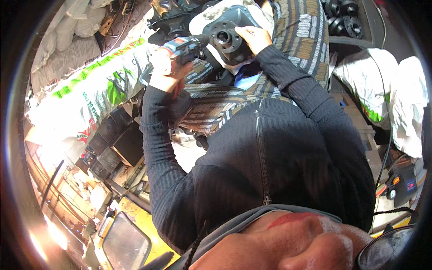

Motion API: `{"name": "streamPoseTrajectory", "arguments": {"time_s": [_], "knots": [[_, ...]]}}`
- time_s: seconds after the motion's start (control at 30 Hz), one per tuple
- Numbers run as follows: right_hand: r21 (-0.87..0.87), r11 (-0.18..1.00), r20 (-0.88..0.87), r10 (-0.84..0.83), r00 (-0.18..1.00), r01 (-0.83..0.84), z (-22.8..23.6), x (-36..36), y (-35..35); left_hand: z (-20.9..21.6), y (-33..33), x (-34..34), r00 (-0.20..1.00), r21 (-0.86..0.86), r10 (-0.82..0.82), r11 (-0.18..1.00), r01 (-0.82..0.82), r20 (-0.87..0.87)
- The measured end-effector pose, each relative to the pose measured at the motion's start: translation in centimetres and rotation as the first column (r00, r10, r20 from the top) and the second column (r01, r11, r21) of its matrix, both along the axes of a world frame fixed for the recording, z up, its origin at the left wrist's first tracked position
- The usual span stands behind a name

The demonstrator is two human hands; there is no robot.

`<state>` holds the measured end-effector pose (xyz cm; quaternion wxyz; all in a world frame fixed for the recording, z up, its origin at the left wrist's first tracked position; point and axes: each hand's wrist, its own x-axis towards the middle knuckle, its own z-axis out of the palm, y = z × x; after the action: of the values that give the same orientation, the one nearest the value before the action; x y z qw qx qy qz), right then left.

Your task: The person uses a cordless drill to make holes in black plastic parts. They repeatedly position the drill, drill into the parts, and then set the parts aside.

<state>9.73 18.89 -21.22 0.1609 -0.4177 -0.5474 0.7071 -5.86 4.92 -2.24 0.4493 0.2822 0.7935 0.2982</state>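
Note:
My left hand (165,74) is wrapped round the handle of a blue and red cordless drill (184,47). The drill's front end points right, toward a dark round metal flange (223,39) with a raised centre bore and small holes around its face. My right hand (254,38) grips the flange at its right edge, thumb and fingers on the rim. Whether the drill's tip touches the flange I cannot make out. A flared dark body continues below and behind the flange, over white cloth (203,20) and my patterned trousers (299,40).
More dark metal parts (173,24) lie beyond the drill. At the far right, a tray holds several dark flanged rings (353,28). White sacks stand at the left (96,90) and right (371,81). Yellow machinery (135,209) is at the lower left.

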Motion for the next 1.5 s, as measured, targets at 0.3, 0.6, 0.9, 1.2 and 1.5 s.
{"name": "streamPoseTrajectory", "arguments": {"time_s": [0.3,0.6,0.9,1.2,1.5], "knots": [[0.102,0.995,0.038,0.013,0.999,-0.017,0.1,0.1,0.1,0.6,1.1,0.7,0.993,-0.066,0.110,0.992,-0.108,0.039],[0.102,0.993,0.177,0.033,0.984,-0.052,-0.7,0.2,0.1,0.4,2.5,-0.1,0.989,-0.124,-0.078,0.990,0.062,-0.125],[0.108,0.993,0.264,0.012,0.964,-0.042,-1.3,0.3,0.2,-1.0,4.4,-2.7,0.775,-0.400,-0.531,0.829,0.392,-0.342],[0.116,0.992,0.280,0.018,0.960,-0.053,-1.1,0.3,0.4,-2.5,3.9,-3.5,0.815,-0.478,-0.528,0.795,0.373,-0.241],[0.180,0.981,0.273,0.021,0.962,-0.073,-1.8,0.4,0.3,-3.1,3.4,-2.7,0.735,-0.374,-0.542,0.833,0.407,-0.408]]}}
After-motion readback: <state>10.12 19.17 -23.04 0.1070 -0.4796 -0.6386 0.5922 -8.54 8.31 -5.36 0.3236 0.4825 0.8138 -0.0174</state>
